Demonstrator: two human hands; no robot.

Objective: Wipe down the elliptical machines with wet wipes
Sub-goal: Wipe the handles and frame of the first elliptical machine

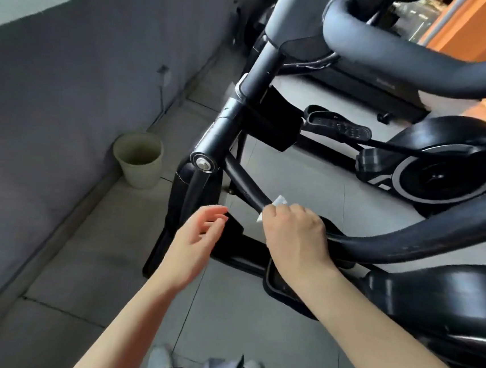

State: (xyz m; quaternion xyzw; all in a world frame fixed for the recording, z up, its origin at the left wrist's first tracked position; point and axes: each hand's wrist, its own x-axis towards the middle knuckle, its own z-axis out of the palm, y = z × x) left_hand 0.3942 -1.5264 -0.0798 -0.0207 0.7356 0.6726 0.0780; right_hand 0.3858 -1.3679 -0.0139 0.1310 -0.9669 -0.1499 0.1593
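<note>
The right hand (293,233) has its fingers (277,214) curled around a slanted black bar (246,185) of the nearest elliptical machine (433,294), with a white wet wipe (278,202) clamped between the fingers and the metal. Only small corners of the wipe show, above and to the left of the knuckles. Holding it wrapped like this lets the wipe touch most of the round surface at once, so I judge that the hand is placed to slide along the bar.

The left hand (202,227) is free, with the fingers apart and relaxed, holding nothing. It hovers just beside the black upright link (187,190) under the pivot joint (203,162); it is probably ready to steady the frame, but it does not touch it now.

A second elliptical machine (445,170) stands behind, with its pedal (337,127) and flywheel cover visible. A pale waste bin (138,159) stands on the tiled floor (95,258) near the grey wall, a likely place for used wipes.
</note>
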